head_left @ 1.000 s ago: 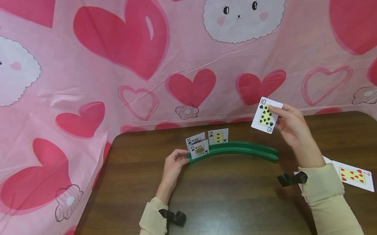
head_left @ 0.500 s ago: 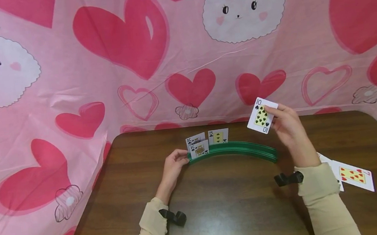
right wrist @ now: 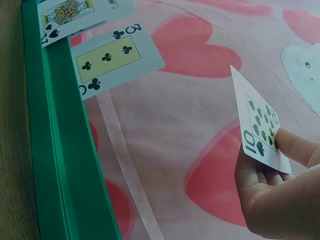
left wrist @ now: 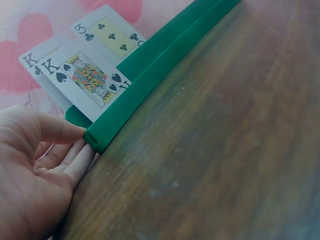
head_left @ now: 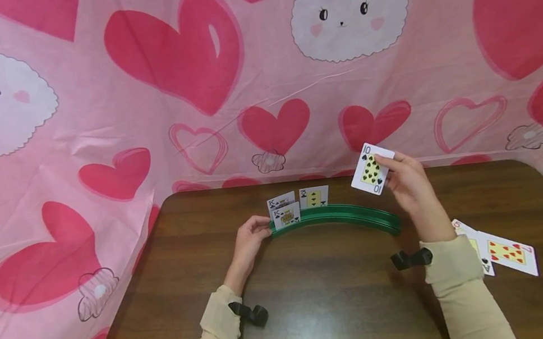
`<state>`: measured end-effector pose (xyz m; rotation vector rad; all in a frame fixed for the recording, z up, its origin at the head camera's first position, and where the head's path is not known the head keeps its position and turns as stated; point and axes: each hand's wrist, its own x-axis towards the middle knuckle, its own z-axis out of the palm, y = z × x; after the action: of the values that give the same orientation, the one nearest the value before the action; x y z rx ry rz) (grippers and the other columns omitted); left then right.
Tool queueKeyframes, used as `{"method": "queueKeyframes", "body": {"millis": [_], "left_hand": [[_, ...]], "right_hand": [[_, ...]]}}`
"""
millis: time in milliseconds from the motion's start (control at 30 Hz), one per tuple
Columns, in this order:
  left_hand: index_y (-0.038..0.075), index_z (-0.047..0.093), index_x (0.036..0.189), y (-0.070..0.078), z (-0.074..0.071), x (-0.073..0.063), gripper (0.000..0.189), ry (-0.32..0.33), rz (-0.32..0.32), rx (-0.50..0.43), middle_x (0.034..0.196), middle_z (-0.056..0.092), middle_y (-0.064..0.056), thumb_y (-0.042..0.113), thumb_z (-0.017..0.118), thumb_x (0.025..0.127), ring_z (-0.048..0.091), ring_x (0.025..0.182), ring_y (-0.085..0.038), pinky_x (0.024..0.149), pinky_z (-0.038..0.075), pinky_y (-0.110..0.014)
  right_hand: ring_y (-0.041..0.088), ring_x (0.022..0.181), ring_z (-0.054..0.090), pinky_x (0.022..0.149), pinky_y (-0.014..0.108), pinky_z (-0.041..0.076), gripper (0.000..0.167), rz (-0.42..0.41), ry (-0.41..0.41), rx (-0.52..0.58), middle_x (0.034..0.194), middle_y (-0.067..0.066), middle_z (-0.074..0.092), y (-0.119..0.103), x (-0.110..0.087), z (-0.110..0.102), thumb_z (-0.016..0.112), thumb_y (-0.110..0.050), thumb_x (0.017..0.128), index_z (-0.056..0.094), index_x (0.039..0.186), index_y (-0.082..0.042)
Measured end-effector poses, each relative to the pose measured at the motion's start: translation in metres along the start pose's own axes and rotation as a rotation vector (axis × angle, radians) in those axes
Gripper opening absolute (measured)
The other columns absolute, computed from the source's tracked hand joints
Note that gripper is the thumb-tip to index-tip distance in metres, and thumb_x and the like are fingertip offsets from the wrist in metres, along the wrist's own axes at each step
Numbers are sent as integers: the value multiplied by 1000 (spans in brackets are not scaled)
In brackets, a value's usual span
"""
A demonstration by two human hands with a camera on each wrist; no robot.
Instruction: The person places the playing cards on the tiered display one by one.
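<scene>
My right hand [head_left: 413, 189] pinches a ten of spades [head_left: 371, 169] between thumb and fingers, its face toward me, raised above the right half of a curved green card holder [head_left: 348, 214]. At the holder's left end, my left hand [head_left: 251, 237] grips the tip with thumb and fingers, plain in the left wrist view. A king of spades [left wrist: 90, 80] stands in the holder's front slot. Behind it is a king of clubs [left wrist: 31, 59], partly covered. To their right a three of clubs [left wrist: 111, 37] stands in the rear slot.
On the wooden table [head_left: 329, 309] to the right lie a seven of hearts [head_left: 509, 253] and other cards, partly hidden by the right sleeve [head_left: 453, 266]. A pink cloth [head_left: 270, 79] with hearts and rabbits hangs behind the table's far edge.
My right hand has moved left with the ten of spades, toward the holder's middle. More of the cards on the table at the right now shows. The left hand stays put.
</scene>
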<state>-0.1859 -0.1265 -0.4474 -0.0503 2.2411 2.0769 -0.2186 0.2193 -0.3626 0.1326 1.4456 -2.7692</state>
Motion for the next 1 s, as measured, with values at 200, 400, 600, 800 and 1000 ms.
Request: {"method": "queueKeyframes", "body": {"millis": [200, 400, 600, 800, 1000], "left_hand": [[-13, 65, 116, 0, -1, -1, 22, -6, -7, 11, 123, 66, -24, -10, 58, 96, 64, 112, -33, 93, 53, -34], [-13, 65, 115, 2, -1, -1, 21, -8, -3, 12, 121, 67, -24, -10, 59, 95, 64, 111, -31, 91, 52, -32], [-13, 65, 117, -16, -1, 11, 22, -2, -3, 13, 123, 66, -26, -9, 59, 96, 63, 115, -37, 92, 52, -32], [-9, 67, 116, -33, 0, 20, 21, 31, 3, 2, 122, 68, -21, -7, 61, 96, 65, 112, -31, 91, 52, -32], [-8, 68, 114, -34, 0, 21, 21, 36, 7, 10, 119, 69, -19, -8, 61, 95, 66, 108, -26, 89, 52, -30]], "right_hand": [[15, 74, 72, 67, 28, 59, 27, 10, -1, -8, 86, 3, 74, 2, 0, 1, 55, 1, 102, 76, 88, -8], [14, 75, 72, 67, 28, 58, 27, 11, -7, -39, 86, 3, 74, 4, 1, 3, 55, 2, 102, 76, 88, -9], [14, 75, 73, 68, 28, 59, 26, 18, -11, -61, 87, 2, 75, 7, 0, 4, 57, 0, 102, 76, 88, -10], [13, 78, 72, 71, 28, 59, 27, 28, -15, -102, 89, 0, 76, 11, 0, 7, 58, 0, 101, 78, 88, -15], [13, 78, 71, 71, 27, 59, 27, 21, -14, -143, 89, -1, 75, 17, 1, 9, 59, -1, 101, 78, 87, -16]]}}
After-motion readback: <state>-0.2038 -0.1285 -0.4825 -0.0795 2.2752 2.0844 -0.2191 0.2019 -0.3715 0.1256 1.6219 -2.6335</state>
